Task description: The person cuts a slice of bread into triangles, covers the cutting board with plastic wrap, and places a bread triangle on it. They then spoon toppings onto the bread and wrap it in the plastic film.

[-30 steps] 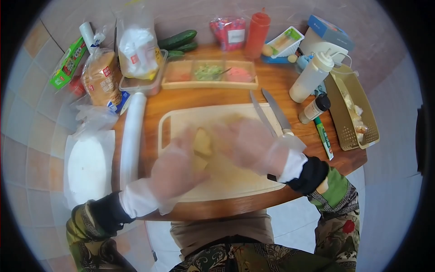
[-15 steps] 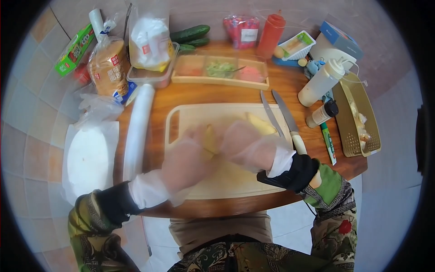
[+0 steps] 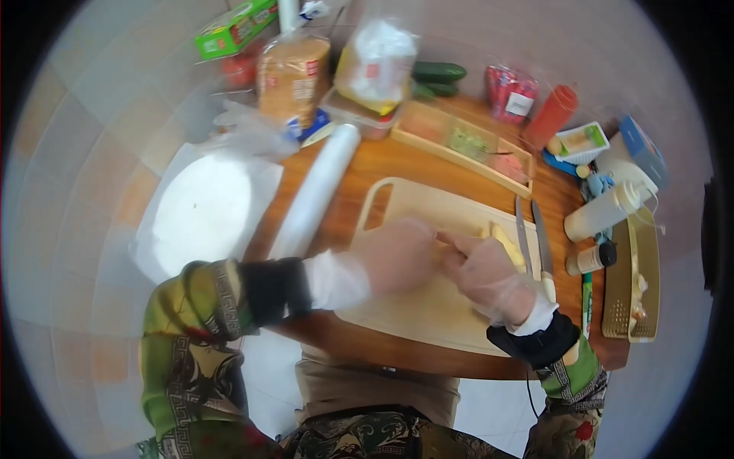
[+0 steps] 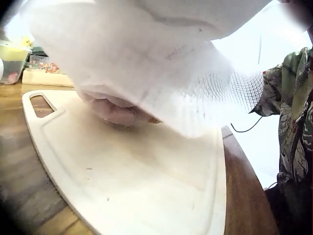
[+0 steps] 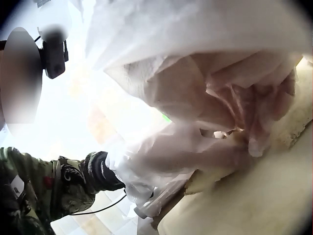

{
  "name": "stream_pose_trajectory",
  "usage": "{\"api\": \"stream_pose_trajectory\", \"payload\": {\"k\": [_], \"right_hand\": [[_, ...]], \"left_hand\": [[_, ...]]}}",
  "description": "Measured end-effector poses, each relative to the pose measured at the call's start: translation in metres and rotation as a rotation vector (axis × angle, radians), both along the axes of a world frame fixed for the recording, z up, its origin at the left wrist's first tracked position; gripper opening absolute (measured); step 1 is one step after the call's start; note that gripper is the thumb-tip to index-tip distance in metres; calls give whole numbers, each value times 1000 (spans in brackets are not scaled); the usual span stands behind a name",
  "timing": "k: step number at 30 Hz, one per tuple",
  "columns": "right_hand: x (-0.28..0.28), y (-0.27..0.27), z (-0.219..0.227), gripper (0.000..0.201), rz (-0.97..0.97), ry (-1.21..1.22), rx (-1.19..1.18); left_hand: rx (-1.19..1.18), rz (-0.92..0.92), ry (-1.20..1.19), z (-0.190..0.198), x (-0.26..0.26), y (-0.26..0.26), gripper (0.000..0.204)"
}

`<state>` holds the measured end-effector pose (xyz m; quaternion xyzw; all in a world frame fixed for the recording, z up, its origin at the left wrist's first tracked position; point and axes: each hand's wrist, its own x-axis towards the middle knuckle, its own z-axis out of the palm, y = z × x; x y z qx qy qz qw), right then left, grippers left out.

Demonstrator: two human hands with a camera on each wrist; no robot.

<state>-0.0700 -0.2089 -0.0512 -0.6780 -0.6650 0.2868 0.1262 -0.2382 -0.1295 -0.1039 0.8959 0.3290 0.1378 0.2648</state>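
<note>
Both hands wear clear plastic gloves and meet above the pale cutting board (image 3: 413,306). The left hand (image 3: 397,256), blurred, curls round a yellow piece, largely hidden in the head view; the piece's edge (image 5: 210,178) shows below the left hand (image 5: 176,152) in the right wrist view. The right hand (image 3: 489,279) touches the left fingertips, its own fingers (image 5: 264,107) bent at the same piece. Other yellow food (image 3: 506,243) lies on the board beyond the right hand. The left wrist view shows the left hand (image 4: 117,110) low over the board (image 4: 132,186).
Two knives (image 3: 539,237) lie along the board's right edge. A wrap roll (image 3: 315,191) and a white round sheet (image 3: 202,203) are at the left. Behind stand a divided tray (image 3: 459,157), bagged bread (image 3: 293,80) and a red bottle (image 3: 552,115). At the right are a pale bottle (image 3: 604,213) and basket (image 3: 619,291).
The head view has turned, so the table appears rotated and shifted right. The hands remain together over the board; the right fingers now reach across to the left fingertips.
</note>
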Motion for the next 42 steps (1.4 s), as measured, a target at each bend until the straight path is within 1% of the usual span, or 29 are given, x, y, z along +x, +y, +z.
{"api": "stream_pose_trajectory", "payload": {"k": [2,3,4,5,7,8,10,11,14,15,17,18,20,21,23,24,26,27,28,30,32,34,35,36,37,38,39,40,42], "right_hand": [[0,-2,-4,41,2,60,2],[0,-2,-12,40,-57,206,-18],[-3,-1,-14,39,-121,352,-39],[-5,-1,-13,39,-124,348,-42],[-10,-5,-5,50,-232,667,-177],[-10,-6,-3,50,-260,656,-172],[-10,-4,-2,51,-378,762,-280],[-8,-2,-4,51,-391,758,-273],[-8,2,-12,48,-461,760,-331],[-10,0,-13,45,-455,785,-283],[-13,-2,-10,42,-439,802,-236],[-14,-4,-6,38,-402,806,-184],[-23,1,4,35,-330,814,-147],[-31,5,12,34,-319,836,-100],[-49,17,24,35,-296,878,-44],[-61,27,31,35,-274,881,-53],[-87,49,44,36,-66,987,-18],[-107,59,47,39,-17,1080,-7],[-126,74,45,39,-7,1079,-13],[-161,106,34,38,75,973,-63],[-188,125,30,35,308,886,5],[-217,137,21,32,316,838,-25],[-229,145,12,29,314,787,-49],[-237,155,-5,29,318,782,-51],[-243,167,-26,28,367,731,-66],[-249,171,-26,26,412,678,-82],[-244,174,-23,24,488,694,-132],[-245,175,-23,24,486,692,-136],[-252,167,-1,30,350,444,-204]], "left_hand": [[-12,3,-15,-3,-2,5,33],[-91,-3,-3,-1,-3,7,33],[-171,-13,9,9,-5,8,34],[-174,-15,5,20,-6,10,34],[-473,-34,169,40,-3,11,42],[-477,-63,163,47,-2,11,42],[-591,76,131,53,-6,14,57],[-542,37,167,51,-8,16,63],[-533,-39,113,30,-13,30,63],[-531,-39,109,41,-14,29,63],[-770,-40,47,66,-21,27,59],[-768,-29,38,60,-26,31,59],[-378,-193,-108,42,-44,42,61],[-373,-161,-109,54,-54,43,61],[-798,-18,-262,82,-74,45,62],[-793,5,-267,91,-89,50,62],[-686,143,-314,105,-126,60,61],[-684,156,-316,114,-146,62,61],[-686,196,-338,120,-169,65,62],[-684,244,-365,121,-212,70,63],[-740,361,-340,115,-248,75,64],[-721,422,-319,99,-274,79,63],[-704,472,-295,88,-284,82,62],[-704,475,-301,81,-290,84,62],[-649,468,-231,75,-293,85,62],[-597,458,-162,66,-297,88,61],[-582,439,-184,56,-296,90,58],[-586,438,-186,48,-299,91,58],[-317,495,31,57,-288,81,56]]}}
